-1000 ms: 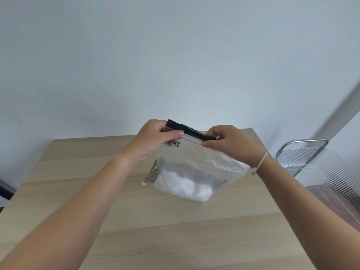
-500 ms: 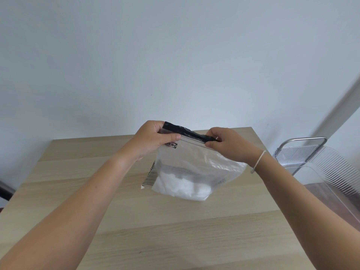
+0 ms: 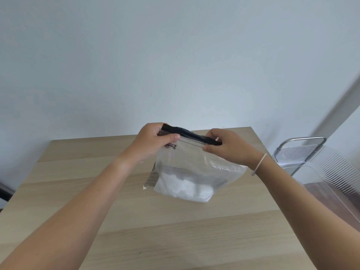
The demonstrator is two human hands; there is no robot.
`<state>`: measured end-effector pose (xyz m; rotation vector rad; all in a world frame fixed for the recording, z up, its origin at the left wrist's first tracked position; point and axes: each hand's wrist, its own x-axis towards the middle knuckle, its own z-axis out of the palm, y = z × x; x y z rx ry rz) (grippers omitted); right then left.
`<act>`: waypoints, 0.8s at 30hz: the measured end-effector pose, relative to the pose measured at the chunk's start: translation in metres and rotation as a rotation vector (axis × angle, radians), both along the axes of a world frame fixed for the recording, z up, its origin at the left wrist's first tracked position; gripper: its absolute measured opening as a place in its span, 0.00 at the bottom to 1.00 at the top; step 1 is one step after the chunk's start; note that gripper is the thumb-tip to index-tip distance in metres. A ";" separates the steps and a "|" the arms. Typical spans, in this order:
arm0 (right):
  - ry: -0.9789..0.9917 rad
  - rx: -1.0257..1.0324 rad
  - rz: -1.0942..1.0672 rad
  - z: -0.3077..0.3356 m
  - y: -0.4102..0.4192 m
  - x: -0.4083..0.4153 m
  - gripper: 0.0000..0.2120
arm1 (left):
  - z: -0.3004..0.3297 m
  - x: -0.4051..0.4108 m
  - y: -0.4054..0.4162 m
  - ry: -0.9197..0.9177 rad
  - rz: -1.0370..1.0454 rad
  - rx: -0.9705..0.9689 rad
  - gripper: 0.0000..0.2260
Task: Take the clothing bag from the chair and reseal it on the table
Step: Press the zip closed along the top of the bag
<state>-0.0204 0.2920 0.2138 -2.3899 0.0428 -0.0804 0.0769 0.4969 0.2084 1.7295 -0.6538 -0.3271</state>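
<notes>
Clothing bag standing on the desk, bottom resting on the wood near the far middle, mouth up. Left hand pinching the left end of the black zip strip, right hand pinching the right end. Long axis of the strip running left to right, tilted slightly down toward the right. Probably light and floppy: thin clear film, slick, soft white clothing slumped at the bottom. Best held along the stiffer strip, not the film. Chair well apart, beside the desk at right.
</notes>
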 end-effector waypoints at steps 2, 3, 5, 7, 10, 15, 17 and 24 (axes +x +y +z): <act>0.017 0.003 0.009 -0.001 -0.002 -0.001 0.05 | 0.000 0.001 0.001 0.031 -0.009 -0.022 0.06; 0.013 0.012 0.001 -0.002 -0.002 -0.001 0.04 | 0.001 0.001 0.002 0.051 -0.029 -0.024 0.06; -0.001 0.032 -0.017 -0.002 -0.001 0.000 0.08 | 0.002 0.000 0.003 0.116 -0.101 -0.014 0.05; 0.005 0.042 -0.020 -0.002 -0.001 0.002 0.09 | 0.002 -0.001 0.004 0.140 -0.159 0.037 0.07; 0.026 0.049 -0.015 -0.002 0.000 0.003 0.07 | -0.002 0.000 0.004 0.099 -0.137 0.092 0.08; 0.026 0.073 -0.003 0.001 0.001 0.004 0.06 | -0.006 0.002 0.003 0.083 -0.090 0.071 0.05; 0.023 0.074 -0.003 0.001 0.001 0.004 0.06 | -0.006 0.002 0.002 0.078 -0.081 0.075 0.04; 0.029 0.077 0.001 0.000 0.001 0.005 0.05 | -0.008 0.003 0.001 0.092 -0.063 0.082 0.06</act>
